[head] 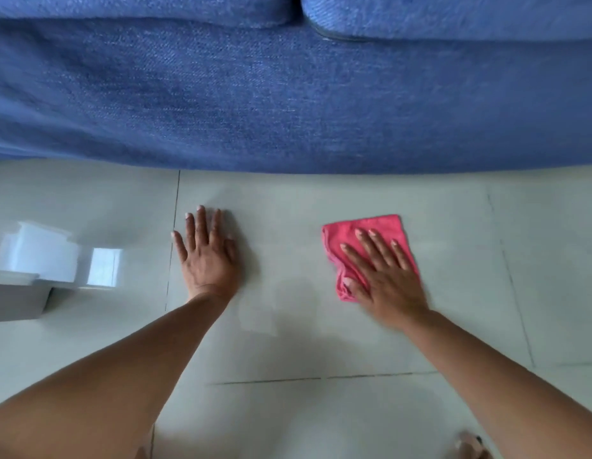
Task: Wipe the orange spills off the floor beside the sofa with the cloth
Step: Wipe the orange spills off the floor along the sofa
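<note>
A pink cloth (381, 228) lies flat on the pale tiled floor (288, 326), right of centre, a short way in front of the blue sofa (288, 94). My right hand (384, 276) presses down on it with the fingers spread, covering its lower half. My left hand (207, 251) rests palm-down on the bare tile to the left, fingers apart, holding nothing. No orange spill shows on the floor around the cloth; whatever is under the cloth is hidden.
The sofa's front fills the upper part of the view and meets the floor along a line just beyond both hands. A grey box-like object (16, 301) sits at the left edge. Bright window reflections (56, 256) glare on the tiles beside it.
</note>
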Motion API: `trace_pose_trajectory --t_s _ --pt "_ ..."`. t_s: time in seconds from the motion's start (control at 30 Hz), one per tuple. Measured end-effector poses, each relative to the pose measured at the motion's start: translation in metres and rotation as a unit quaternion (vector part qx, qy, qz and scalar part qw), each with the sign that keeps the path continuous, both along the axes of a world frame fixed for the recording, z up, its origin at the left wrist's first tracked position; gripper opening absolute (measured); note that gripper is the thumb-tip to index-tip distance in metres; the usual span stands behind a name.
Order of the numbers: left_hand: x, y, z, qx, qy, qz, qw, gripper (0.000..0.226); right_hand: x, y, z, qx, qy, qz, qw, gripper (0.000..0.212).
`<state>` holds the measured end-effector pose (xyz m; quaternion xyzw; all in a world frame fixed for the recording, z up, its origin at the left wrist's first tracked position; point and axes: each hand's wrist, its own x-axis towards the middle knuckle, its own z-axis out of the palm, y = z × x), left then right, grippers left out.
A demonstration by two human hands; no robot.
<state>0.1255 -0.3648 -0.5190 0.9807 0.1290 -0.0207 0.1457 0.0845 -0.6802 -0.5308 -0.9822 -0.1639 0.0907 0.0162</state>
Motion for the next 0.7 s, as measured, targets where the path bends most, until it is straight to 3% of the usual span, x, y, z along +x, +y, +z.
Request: trace_pose_trajectory --t_s 0.07,0.13,0.2,0.27,0.4,0.53,0.6,0.7 --pt "-0.001 -0.043 0.003 -0.035 -0.012 -0.050 0.998 0.060 0.024 -0.032 0.002 -0.016 0.010 -0.163 0.986 0.064" --pt "-0.001 -0.079 0.000 -0.044 -0.011 -0.089 0.995 0.060 0.063 -0.026 0.004 0.004 0.016 -0.309 0.951 0.067" --pt "-0.001 -0.098 -0.011 -0.022 0.001 -0.107 0.994 0.058 0.100 0.003 0.003 0.033 0.024 -0.369 0.929 0.066" --pt "-0.001 -0.102 -0.019 0.004 0.009 -0.101 0.995 0.058 0.118 0.039 0.000 0.048 0.016 -0.320 0.946 0.065" --pt "0.000 -0.102 -0.021 0.006 0.010 -0.096 0.995 0.057 0.073 0.083 0.000 0.065 0.001 -0.115 0.991 0.063" --pt "-0.001 -0.102 -0.021 0.014 0.014 -0.093 0.995 0.058 0.001 0.012 -0.002 0.044 -0.007 -0.019 0.999 0.060" --pt "-0.002 -0.103 -0.020 0.022 0.014 -0.095 0.995 0.060 -0.002 -0.045 0.000 0.010 -0.007 -0.073 0.997 0.060" --pt "-0.002 -0.106 -0.019 0.034 0.022 -0.093 0.995 0.061 0.041 -0.087 0.001 -0.007 0.013 -0.271 0.962 0.065"
